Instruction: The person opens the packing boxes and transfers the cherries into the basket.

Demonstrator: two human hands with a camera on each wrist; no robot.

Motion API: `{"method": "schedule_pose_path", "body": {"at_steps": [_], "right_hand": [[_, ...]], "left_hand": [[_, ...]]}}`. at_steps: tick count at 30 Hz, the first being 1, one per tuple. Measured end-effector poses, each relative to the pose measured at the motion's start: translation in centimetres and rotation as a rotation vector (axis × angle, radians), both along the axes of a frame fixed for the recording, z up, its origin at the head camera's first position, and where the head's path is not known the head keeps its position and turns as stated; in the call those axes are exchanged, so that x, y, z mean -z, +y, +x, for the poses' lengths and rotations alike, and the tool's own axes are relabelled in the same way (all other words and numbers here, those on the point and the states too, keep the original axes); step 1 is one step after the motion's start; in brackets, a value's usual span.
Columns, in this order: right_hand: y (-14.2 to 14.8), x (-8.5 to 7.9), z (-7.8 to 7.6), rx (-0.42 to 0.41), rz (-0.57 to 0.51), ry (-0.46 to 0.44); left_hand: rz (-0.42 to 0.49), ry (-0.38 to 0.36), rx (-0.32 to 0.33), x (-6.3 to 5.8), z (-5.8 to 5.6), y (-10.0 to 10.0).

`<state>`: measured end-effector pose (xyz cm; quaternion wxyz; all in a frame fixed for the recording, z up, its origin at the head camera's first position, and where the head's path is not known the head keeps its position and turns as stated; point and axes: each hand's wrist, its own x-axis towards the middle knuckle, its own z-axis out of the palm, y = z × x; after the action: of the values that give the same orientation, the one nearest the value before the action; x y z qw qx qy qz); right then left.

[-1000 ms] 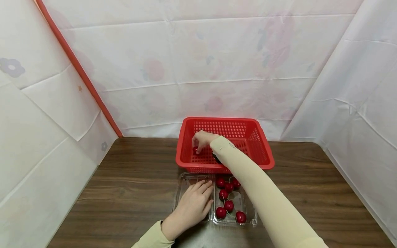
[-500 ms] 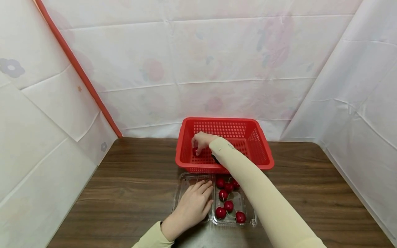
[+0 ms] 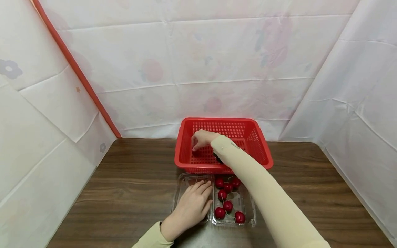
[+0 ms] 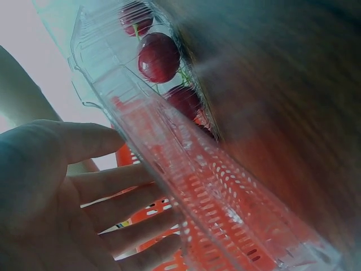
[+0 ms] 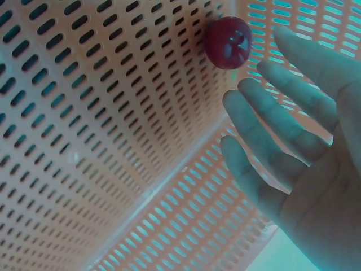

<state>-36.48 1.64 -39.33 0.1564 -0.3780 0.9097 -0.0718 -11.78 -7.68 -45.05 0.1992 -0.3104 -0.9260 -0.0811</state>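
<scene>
My right hand reaches down inside the red perforated basket, near its left end. The right wrist view shows a single dark cherry in the basket corner, apart from my loosely bent fingertips; nothing is gripped. In the head view that cherry is hidden behind the hand. My left hand rests with extended fingers on the left half of a clear plastic clamshell box. Several cherries, some with green stems, lie in its right half. The left wrist view shows my fingers along the clear plastic edge.
The wood-grain table carries the box in front of the basket. A pale printed cloth hangs close behind the basket and along both sides. My right forearm sleeve crosses over the basket's front rim and the box's right edge.
The fingertips of my right hand have shifted slightly left and now cover the cherry that showed beneath them in the head view. My left hand stays on the box.
</scene>
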Motion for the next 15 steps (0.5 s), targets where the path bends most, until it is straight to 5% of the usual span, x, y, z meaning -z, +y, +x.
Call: {"method": "schedule_pose_path", "body": {"at_steps": [15], "right_hand": [[0.9, -2.3, 0.7, 0.003, -0.007, 0.059]], "left_hand": [[0.024, 0.026, 0.011, -0.1, -0.1, -0.4]]}}
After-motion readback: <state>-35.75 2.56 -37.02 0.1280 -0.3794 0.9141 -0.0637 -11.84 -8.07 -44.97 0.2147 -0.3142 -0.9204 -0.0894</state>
